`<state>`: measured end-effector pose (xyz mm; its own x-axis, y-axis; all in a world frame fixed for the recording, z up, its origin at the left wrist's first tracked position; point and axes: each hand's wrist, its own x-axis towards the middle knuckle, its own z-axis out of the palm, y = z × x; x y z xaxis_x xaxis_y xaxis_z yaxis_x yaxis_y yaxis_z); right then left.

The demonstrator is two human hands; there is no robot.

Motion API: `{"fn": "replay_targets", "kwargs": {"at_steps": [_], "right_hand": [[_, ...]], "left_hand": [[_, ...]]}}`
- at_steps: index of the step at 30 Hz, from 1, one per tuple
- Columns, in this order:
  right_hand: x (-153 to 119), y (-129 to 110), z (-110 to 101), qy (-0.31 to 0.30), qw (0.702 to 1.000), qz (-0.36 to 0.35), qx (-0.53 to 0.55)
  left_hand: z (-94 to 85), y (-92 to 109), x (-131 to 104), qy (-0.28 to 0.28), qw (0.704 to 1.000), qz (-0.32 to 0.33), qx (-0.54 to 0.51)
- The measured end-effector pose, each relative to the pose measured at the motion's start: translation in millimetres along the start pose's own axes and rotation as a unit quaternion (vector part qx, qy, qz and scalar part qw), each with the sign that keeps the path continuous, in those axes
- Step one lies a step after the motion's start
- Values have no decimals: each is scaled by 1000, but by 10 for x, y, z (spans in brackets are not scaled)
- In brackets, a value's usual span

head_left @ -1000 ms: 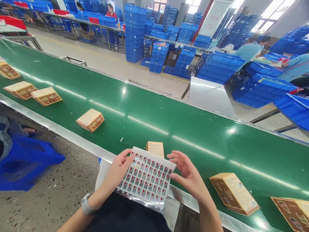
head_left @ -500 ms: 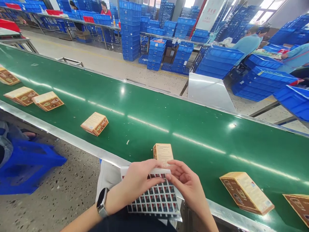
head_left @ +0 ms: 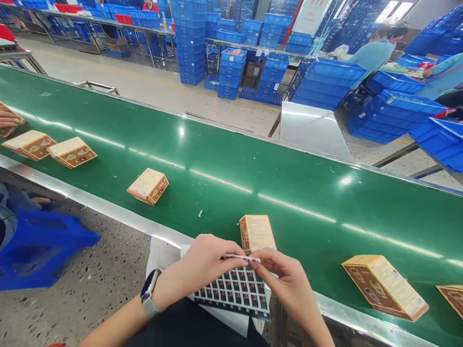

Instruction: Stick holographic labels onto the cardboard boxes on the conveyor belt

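Observation:
A sticker sheet [head_left: 237, 290], printed with rows of small dark and red labels, is held low in front of me at the belt's near edge. My left hand [head_left: 208, 262], a watch on its wrist, pinches the sheet's top edge, which is bent up. My right hand [head_left: 280, 274] closes thumb and forefinger on the right end of that same edge. Whether a single label is between those fingertips is too small to tell. Just beyond my fingers a brown and cream box [head_left: 257, 232] lies on the green conveyor belt [head_left: 217, 202], its lower part hidden by my right hand.
More such boxes lie on the belt: one box [head_left: 148, 187] left of centre, several farther left, and a larger-looking box [head_left: 385, 288] at right. Another person's hand [head_left: 7, 116] touches the far-left box. A blue stool [head_left: 47, 246] stands at lower left. Blue crates [head_left: 191, 43] are stacked beyond the belt.
The boxes have shifted slightly right along the belt. The sheet's top edge is now bent up between my hands, my right fingers closed on it. Another hand has appeared on the far-left box.

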<state>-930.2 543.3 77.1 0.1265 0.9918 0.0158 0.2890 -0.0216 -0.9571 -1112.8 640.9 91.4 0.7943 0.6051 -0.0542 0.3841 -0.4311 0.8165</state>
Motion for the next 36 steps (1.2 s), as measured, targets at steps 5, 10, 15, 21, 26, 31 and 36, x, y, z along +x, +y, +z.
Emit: {"fn": "replay_targets", "kwargs": {"at_steps": [5,10,15,21,26,31,36], "right_hand": [[-21,-2,-27,-2,1000,-11,-22],[-25,-24,-50,24,990,-95,-102],[-60,43,-32,103,951,-215,-198],[-128,100,-16,129,917,-285,-248],[-220,304,-130,235,965,-95,-70],[-174,766,-322,484,855,137,123],[-79,956,-367,493,837,171,167]], "left_hand": [[9,2,4,-17,1000,-8,13],[-8,19,13,-32,999,-14,23],[-3,39,30,-28,998,-36,37],[14,68,71,-33,998,-43,45],[116,-12,113,-40,998,-8,52],[392,-54,248,-110,984,134,44],[699,-57,497,-147,945,273,108]]}}
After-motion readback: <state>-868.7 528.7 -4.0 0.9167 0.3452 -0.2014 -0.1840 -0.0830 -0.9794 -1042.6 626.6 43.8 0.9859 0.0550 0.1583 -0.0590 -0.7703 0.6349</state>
